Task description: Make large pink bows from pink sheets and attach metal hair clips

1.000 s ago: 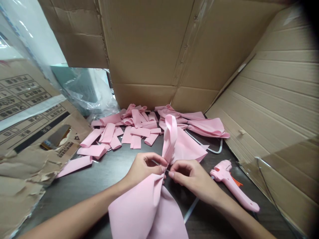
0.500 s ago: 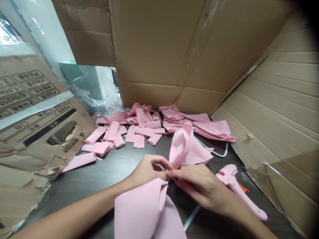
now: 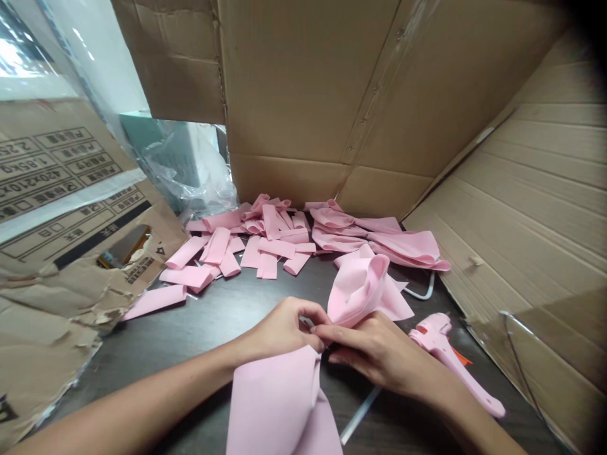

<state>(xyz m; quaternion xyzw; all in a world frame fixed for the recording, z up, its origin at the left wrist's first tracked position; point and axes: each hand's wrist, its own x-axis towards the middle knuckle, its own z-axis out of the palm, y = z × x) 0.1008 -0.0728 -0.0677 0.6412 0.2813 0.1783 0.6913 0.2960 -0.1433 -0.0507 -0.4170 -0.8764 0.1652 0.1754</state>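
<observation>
A large pink fabric bow [image 3: 277, 404] is gathered at its middle. One wide loop hangs toward me and the other stands up beyond my fingers. My left hand [image 3: 284, 325] pinches the gathered middle from the left. Closed from the right on the same spot is my right hand [image 3: 384, 354], its fingertips meeting those of the left. A thin, shiny bit shows between the left thumb and forefinger, too small to name. The gathered point itself is mostly hidden by the fingers. Right of my right hand lies a pink glue gun [image 3: 448, 354] with an orange trigger.
A translucent glue stick [image 3: 360, 414] lies below my right hand. Folded pink fabric strips [image 3: 275, 248] are heaped at the back, beside a stack of pink bows [image 3: 403, 243]. Cardboard walls [image 3: 303, 82] enclose the dark table [image 3: 190, 354]; a torn carton [image 3: 61, 208] stands left.
The bow's far loop has turned and tipped right, toward my right hand. The near loop has shifted slightly right. Both hands keep their pinch at the middle, fingers a little rearranged.
</observation>
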